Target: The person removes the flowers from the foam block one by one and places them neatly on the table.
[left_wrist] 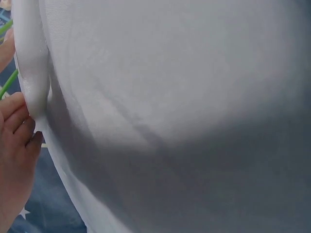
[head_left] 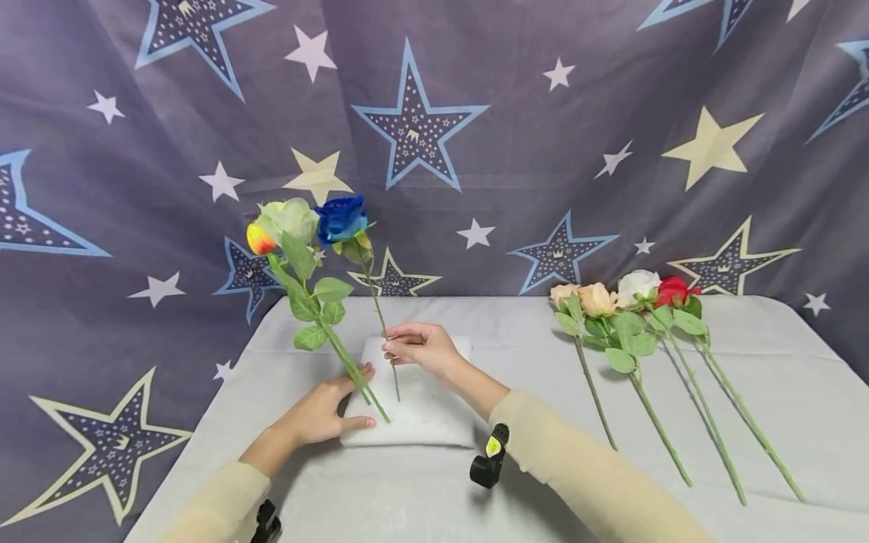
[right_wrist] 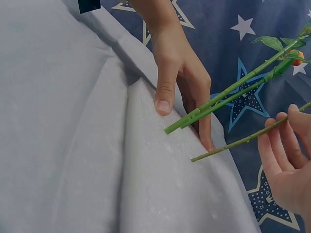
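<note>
My right hand (head_left: 426,349) pinches the thin stem of a blue rose (head_left: 342,219) between thumb and fingertips. The bloom is up and to the left, and the stem's lower end is close over the white foam block (head_left: 434,418). At the block's left side my left hand (head_left: 322,411) rests, its thumb and forefinger spread along the top. From the block rise a pale green-white rose (head_left: 292,219) and an orange-yellow tulip (head_left: 260,239), both leaning left. Their stems (right_wrist: 214,103) pass in front of the left fingers in the right wrist view.
On the right of the grey-covered table (head_left: 543,483) lie two peach roses (head_left: 597,300), a white rose (head_left: 638,288) and a red rose (head_left: 674,291), stems toward me. A star-patterned curtain (head_left: 475,151) hangs behind. Black wrist cameras (head_left: 489,456) are strapped under both forearms.
</note>
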A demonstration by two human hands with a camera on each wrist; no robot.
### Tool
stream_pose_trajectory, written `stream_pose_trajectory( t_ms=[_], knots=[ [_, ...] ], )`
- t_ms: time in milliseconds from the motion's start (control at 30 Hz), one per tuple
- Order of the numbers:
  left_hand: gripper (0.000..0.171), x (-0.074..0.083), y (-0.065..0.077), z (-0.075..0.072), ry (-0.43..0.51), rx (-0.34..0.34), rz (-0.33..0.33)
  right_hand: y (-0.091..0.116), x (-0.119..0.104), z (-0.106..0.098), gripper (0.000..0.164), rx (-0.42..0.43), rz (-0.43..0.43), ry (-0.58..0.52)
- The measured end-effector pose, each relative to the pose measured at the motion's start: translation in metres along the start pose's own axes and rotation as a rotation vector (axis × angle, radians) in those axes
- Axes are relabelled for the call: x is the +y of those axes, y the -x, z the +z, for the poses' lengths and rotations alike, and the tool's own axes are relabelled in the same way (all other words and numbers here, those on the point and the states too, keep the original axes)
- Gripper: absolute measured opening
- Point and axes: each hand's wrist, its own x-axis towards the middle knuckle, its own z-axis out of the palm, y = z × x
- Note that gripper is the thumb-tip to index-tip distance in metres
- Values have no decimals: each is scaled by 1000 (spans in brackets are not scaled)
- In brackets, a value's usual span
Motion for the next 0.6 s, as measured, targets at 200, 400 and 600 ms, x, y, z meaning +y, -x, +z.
stream_pose_trajectory(
  t_ms=[200, 400, 600],
  knots=[
    [83, -2, -1, 3, -10, 22, 19, 2, 1, -5, 29, 19, -7, 2],
    [83, -2, -3, 4, 3, 19, 16, 5, 0, -11, 27, 44, 0, -1],
    [81, -3, -1, 4, -11, 54, 53, 8, -2, -11, 28, 0, -34, -22]
  ],
)
